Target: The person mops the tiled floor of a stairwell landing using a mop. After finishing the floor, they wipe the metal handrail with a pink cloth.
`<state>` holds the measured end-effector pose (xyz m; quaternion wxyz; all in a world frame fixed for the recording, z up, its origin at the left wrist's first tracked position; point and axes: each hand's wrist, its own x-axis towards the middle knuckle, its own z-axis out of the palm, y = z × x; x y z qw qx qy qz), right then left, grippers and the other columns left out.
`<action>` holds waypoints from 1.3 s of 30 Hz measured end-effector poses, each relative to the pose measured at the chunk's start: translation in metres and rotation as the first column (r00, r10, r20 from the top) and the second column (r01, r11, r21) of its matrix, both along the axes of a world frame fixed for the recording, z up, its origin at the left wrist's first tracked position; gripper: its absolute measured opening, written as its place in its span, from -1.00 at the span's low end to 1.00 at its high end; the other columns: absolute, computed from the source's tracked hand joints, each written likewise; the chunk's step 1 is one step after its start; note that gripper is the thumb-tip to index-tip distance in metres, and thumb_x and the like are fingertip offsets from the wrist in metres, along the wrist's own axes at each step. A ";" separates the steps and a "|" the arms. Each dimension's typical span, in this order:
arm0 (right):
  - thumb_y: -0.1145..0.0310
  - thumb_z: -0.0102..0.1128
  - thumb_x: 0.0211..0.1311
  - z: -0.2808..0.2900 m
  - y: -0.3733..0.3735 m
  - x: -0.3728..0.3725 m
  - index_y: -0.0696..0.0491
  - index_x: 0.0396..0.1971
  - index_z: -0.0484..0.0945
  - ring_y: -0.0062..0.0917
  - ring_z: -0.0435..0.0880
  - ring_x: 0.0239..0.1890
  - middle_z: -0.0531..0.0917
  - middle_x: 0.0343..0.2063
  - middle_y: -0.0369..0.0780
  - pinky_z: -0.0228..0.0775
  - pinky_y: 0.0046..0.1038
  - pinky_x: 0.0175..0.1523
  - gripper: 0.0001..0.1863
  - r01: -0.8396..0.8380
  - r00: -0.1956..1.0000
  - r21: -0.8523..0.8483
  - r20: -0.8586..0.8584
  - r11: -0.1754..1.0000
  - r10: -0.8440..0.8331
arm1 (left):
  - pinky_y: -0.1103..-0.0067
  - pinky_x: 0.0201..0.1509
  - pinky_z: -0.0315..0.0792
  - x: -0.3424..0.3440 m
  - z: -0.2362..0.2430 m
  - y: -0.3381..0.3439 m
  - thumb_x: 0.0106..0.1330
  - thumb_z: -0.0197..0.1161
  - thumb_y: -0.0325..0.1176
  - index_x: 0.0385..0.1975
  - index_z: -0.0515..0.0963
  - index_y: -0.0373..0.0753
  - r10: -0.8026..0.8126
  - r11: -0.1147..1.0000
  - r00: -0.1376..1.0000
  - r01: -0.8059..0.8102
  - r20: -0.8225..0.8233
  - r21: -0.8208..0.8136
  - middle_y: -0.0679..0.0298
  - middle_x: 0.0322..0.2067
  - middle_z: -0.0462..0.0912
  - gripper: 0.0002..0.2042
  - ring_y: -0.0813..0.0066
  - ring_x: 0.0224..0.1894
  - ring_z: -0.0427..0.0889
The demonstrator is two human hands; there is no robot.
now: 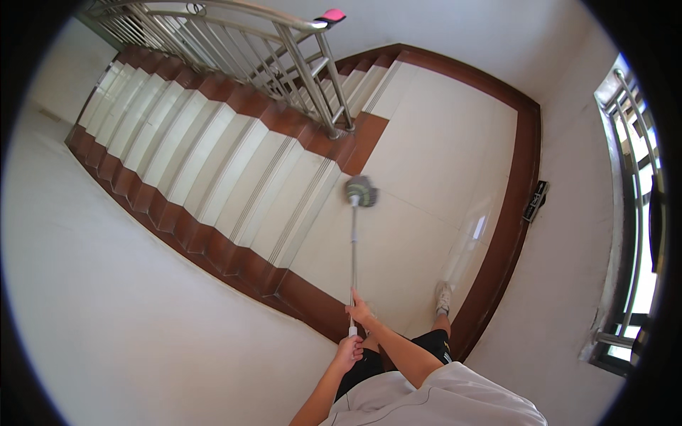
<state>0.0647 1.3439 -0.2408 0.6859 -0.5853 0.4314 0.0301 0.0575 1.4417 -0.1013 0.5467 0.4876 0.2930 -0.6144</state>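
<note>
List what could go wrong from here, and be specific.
1. The mop head sits close to the steps, so it might catch on an edge.
2. The tiled landing looks glossy; if it is damp, the right shoe could slip.
3. The pink object at the end of the handrail might fall if the railing is knocked.

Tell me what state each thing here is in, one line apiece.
Mop: tilted, held in both hands
Mop head: on the landing floor, slightly blurred
Left hand: closed around the mop's near end
Right hand: gripping the shaft farther along
Pink-and-black item: perched on the railing's end
Window: barred; open or shut unclear
</note>
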 end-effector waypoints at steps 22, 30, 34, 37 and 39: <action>0.19 -0.10 -0.02 0.122 -0.216 -0.195 0.06 -0.54 0.49 -0.58 0.44 -0.73 0.48 -0.67 -0.28 0.36 -0.54 -0.64 -0.74 -0.290 0.957 0.114 0.034 0.950 0.288 | 0.79 -0.82 -0.09 -0.102 0.098 -0.202 0.09 -0.08 -0.43 -0.72 0.16 -0.11 -0.841 0.541 0.540 0.838 -0.033 -0.077 0.54 -0.78 0.15 -0.82 0.82 -0.80 0.07; 0.15 -0.12 0.00 0.097 -0.246 -0.279 0.07 -0.51 0.49 -0.56 0.48 -0.74 0.49 -0.74 -0.25 0.34 -0.54 -0.64 -0.69 -0.104 0.980 0.229 -0.144 0.968 0.140 | 0.81 -0.86 -0.08 -0.125 0.095 -0.243 0.00 -0.01 -0.44 -0.75 0.17 -0.12 -0.975 0.204 0.212 0.974 0.074 -0.097 0.55 -0.80 0.17 -0.82 0.85 -0.84 0.11; 0.12 -0.14 -0.02 0.091 -0.238 -0.298 0.09 -0.51 0.51 -0.55 0.48 -0.73 0.52 -0.73 -0.21 0.34 -0.51 -0.61 -0.64 -0.058 0.930 0.148 -0.352 0.987 0.107 | 0.81 -0.85 -0.08 -0.111 0.073 -0.223 -0.02 -0.01 -0.42 -0.74 0.16 -0.13 -0.948 0.312 0.317 0.931 -0.003 -0.189 0.55 -0.81 0.17 -0.83 0.83 -0.85 0.10; 0.13 -0.12 0.00 0.080 -0.215 -0.279 0.09 -0.49 0.49 -0.55 0.49 -0.70 0.57 -0.67 -0.25 0.35 -0.53 -0.58 -0.66 -0.064 0.962 -0.015 -0.268 0.998 0.058 | 0.79 -0.82 -0.06 -0.093 0.056 -0.193 -0.03 0.00 -0.39 -0.74 0.16 -0.10 -0.890 0.452 0.454 0.864 -0.048 -0.220 0.54 -0.81 0.18 -0.83 0.80 -0.84 0.11; 0.12 -0.10 -0.01 0.071 -0.202 -0.255 0.12 -0.48 0.47 -0.52 0.48 -0.69 0.56 -0.63 -0.23 0.37 -0.52 -0.56 -0.65 -0.028 0.974 -0.046 -0.228 0.999 0.017 | 0.77 -0.81 -0.03 -0.082 0.056 -0.174 -0.03 0.00 -0.39 -0.74 0.17 -0.09 -0.845 0.529 0.533 0.815 -0.052 -0.237 0.54 -0.81 0.18 -0.83 0.78 -0.84 0.11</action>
